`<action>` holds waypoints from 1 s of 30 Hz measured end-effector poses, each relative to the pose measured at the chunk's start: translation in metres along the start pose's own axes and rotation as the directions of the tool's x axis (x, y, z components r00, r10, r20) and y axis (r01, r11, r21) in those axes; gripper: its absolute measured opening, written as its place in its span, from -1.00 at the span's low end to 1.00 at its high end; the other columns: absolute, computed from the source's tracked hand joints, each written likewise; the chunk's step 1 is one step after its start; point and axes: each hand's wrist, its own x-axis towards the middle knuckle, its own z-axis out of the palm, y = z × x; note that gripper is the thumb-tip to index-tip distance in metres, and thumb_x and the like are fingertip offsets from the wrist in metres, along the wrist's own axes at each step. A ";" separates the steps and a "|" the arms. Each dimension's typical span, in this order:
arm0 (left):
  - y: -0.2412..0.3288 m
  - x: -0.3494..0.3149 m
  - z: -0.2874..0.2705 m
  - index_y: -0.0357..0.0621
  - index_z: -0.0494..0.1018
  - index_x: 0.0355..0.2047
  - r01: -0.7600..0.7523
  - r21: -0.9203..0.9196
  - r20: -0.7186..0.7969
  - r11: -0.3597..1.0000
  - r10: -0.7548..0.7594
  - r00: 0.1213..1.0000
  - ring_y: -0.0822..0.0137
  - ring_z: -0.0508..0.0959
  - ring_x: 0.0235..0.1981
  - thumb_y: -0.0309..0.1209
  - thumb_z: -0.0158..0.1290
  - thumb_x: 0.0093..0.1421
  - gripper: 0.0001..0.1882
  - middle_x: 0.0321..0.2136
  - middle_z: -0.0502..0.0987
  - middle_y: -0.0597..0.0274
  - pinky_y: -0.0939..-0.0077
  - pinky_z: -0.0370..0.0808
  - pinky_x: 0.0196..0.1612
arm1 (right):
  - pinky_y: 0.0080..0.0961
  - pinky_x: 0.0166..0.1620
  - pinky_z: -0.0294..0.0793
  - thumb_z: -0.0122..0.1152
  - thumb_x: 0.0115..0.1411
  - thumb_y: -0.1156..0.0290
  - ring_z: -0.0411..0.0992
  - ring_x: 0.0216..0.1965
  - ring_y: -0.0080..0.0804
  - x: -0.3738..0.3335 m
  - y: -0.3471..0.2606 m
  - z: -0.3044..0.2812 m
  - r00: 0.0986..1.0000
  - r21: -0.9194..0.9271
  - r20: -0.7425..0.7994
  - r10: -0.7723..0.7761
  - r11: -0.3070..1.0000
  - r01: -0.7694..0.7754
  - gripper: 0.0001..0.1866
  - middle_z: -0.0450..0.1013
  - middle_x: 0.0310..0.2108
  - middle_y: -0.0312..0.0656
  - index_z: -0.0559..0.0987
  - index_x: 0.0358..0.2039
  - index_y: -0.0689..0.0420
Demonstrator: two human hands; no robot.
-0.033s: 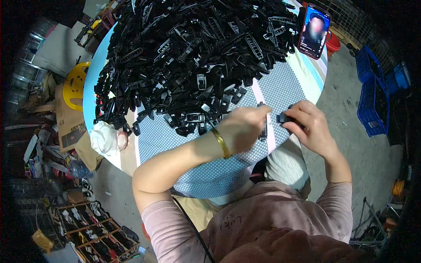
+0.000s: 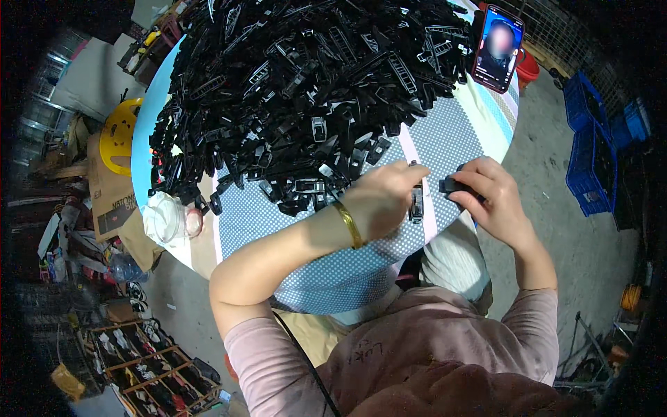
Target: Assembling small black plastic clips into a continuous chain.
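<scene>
My left hand [image 2: 381,200], with a gold bracelet at its wrist, is closed above the near right part of the table. A slim black plastic part with a silvery frame [image 2: 416,206] shows at its fingertips, one end poking out beyond them. Between thumb and fingers, my right hand [image 2: 492,193] pinches a small black plastic piece [image 2: 449,185], a short way to the right of that part. A large heap of similar black parts [image 2: 306,90] covers the far side of the table, some with silvery frames. The undersides of my left fingers are hidden.
The round table wears a dotted, striped cloth [image 2: 445,135]. A phone [image 2: 498,50] stands lit at its far right edge. A white bag [image 2: 164,219] lies at the left edge. Blue crates [image 2: 589,142] and a yellow stool [image 2: 119,137] are on the floor around it.
The fingers of my left hand have shifted slightly, so more of the framed black part shows. My right hand stays nearly in place, the small piece still pinched.
</scene>
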 end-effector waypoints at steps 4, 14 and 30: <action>0.005 0.003 -0.010 -0.17 0.49 -0.22 0.027 -0.009 -0.078 1.000 -0.028 0.997 0.11 0.55 -0.39 -0.45 0.19 0.01 -0.72 -0.45 0.45 0.10 0.35 0.53 -0.30 | -0.36 -0.30 0.41 0.35 0.01 0.43 0.42 -0.36 -0.22 -0.004 -0.001 -0.001 0.999 0.137 -0.027 0.042 0.990 -0.038 -0.74 0.45 -0.41 -0.12 0.60 -0.29 0.27; 0.002 0.002 -0.009 -0.16 0.52 -0.43 0.098 -0.034 -0.068 0.995 -0.100 0.993 0.07 0.53 -0.44 -0.30 0.26 -0.04 -0.76 -0.50 0.48 0.12 0.29 0.47 -0.37 | -0.37 -0.34 0.38 0.40 -0.04 0.41 0.40 -0.40 -0.26 0.000 -0.013 -0.006 1.000 -0.040 0.008 0.004 0.999 -0.003 -0.71 0.42 -0.45 -0.16 0.62 -0.30 0.27; 0.005 0.004 -0.013 -0.14 0.52 -0.45 0.069 -0.077 0.128 0.995 -0.059 0.990 0.11 0.53 -0.42 -0.29 0.31 -0.11 -0.73 -0.51 0.49 0.16 0.29 0.45 -0.37 | -0.50 -0.39 0.41 0.33 0.11 0.30 0.45 -0.43 -0.38 0.059 0.029 0.004 0.996 0.268 0.049 0.068 0.960 -0.079 -0.75 0.49 -0.44 -0.13 0.63 -0.30 0.23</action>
